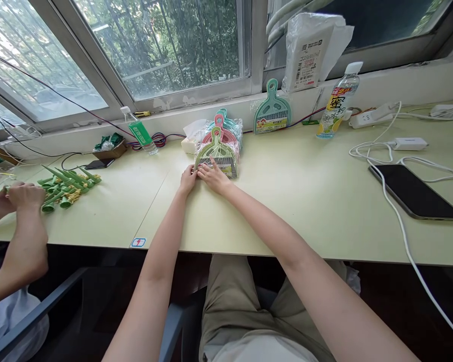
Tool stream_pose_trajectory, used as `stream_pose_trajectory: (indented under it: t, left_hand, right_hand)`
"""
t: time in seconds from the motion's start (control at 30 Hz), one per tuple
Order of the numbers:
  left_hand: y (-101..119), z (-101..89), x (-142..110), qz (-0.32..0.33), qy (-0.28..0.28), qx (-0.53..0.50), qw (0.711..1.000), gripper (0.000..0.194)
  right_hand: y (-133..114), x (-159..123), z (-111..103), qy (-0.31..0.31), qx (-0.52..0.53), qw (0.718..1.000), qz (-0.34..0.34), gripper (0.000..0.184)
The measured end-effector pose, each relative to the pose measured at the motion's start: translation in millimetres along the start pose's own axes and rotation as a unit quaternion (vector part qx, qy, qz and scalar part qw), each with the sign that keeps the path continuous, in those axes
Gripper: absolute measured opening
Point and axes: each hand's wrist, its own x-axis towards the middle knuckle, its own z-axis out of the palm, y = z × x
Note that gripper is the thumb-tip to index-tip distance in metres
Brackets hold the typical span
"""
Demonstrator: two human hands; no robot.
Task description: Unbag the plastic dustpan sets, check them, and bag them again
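Green dustpan (214,150), frame centre; left hand (189,179) at its edge, grip indeterminable; right hand (213,177) spread upon it. Risk: slick clear film (232,150) slipping, jostling pink dustpan (230,137) behind.

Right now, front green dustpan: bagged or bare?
Bagged: clear plastic shines in creases over the green dustpan. Left hand and right hand are at its lower left in view. Sealed or not: cannot tell.

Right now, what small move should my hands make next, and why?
I would perhaps draw the wrapped green dustpan slightly nearer: your left hand and right hand are both at its lower left part, and the pink dustpan stands close behind, so a gap could make handling easier.
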Motion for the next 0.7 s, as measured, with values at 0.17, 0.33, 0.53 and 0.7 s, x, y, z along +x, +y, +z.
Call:
stream_pose_trajectory:
  t: [0.17, 0.33, 0.53, 0.7]
  left_hand:
    - [5, -0.3, -4, 0.009, 0.001, -0.002, 1.0, 0.027]
    - [9, -0.5, -6, 0.009, 0.006, 0.0, 1.0, 0.026]
    - [10, -0.2, -5, 0.015, 0.008, 0.016, 1.0, 0.026]
    - [11, 0.0, -6, 0.013, 0.008, 0.013, 1.0, 0.026]
  right_hand:
    - [0, -5, -6, -0.031, -0.024, 0.999, -0.004, 0.039]
    - [4, -14, -3, 0.001, -0.047, 0.999, -0.015, 0.038]
    - [13, -31, -8, 0.004, -0.039, 0.999, -0.025, 0.041]
    - [19, -45, -27, -0.064, -0.039, 0.997, -0.018, 0.045]
